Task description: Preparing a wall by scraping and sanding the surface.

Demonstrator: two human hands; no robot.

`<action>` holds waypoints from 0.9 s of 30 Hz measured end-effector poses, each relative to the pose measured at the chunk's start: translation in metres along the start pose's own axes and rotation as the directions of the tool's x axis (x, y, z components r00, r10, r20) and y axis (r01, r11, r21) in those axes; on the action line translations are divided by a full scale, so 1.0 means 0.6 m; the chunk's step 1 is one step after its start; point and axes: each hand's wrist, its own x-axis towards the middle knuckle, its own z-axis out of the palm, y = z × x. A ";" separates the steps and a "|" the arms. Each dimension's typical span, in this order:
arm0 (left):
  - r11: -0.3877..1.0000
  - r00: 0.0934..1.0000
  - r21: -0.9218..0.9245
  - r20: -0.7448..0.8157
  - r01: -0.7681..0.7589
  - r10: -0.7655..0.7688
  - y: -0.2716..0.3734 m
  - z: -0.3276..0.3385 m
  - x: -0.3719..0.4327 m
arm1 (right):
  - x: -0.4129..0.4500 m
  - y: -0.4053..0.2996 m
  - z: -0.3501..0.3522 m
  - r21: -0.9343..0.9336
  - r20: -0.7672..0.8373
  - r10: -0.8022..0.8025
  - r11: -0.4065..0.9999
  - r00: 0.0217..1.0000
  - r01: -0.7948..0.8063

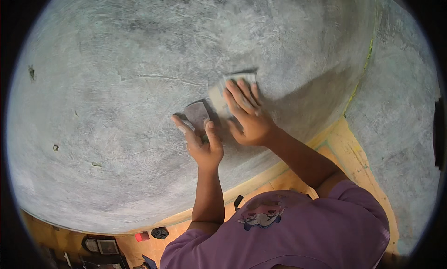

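Note:
A grey, scuffed plaster wall (139,105) with scratches and a thin crack fills most of the picture before me. My right hand (246,110) presses flat, fingers spread, on a pale sheet (218,98), perhaps sandpaper, against the wall; the sheet is slightly blurred. Lower and to the left, my left hand (204,143) holds a small grey-brown flat piece (196,113) with a curved top edge, thumb on its right side and a finger extended to its left. The piece's lower end is hidden in the palm.
A wall corner with a yellow-green line (368,56) runs down the right. Below lies an orange tiled floor (181,230) with a red object (142,236), a crumpled black thing (160,232) and a picture frame (107,247). Small holes mark the wall's left part.

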 end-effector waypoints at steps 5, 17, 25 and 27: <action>0.997 0.999 0.080 0.044 0.007 -0.010 -0.002 0.005 0.000 | -0.009 0.035 -0.022 -0.088 -0.044 0.038 0.995 0.998 -0.042; 0.999 0.997 0.034 0.074 0.000 -0.003 0.006 0.007 0.002 | -0.001 0.027 -0.026 -0.086 0.027 -0.006 0.996 1.000 0.009; 0.999 0.998 0.029 0.058 -0.031 0.029 -0.002 -0.006 0.001 | 0.015 -0.006 -0.006 -0.042 0.021 -0.034 0.999 0.999 0.035; 0.998 0.996 0.044 0.081 -0.048 0.044 -0.005 -0.001 0.001 | -0.014 0.017 -0.012 -0.104 0.066 -0.021 0.994 0.998 0.028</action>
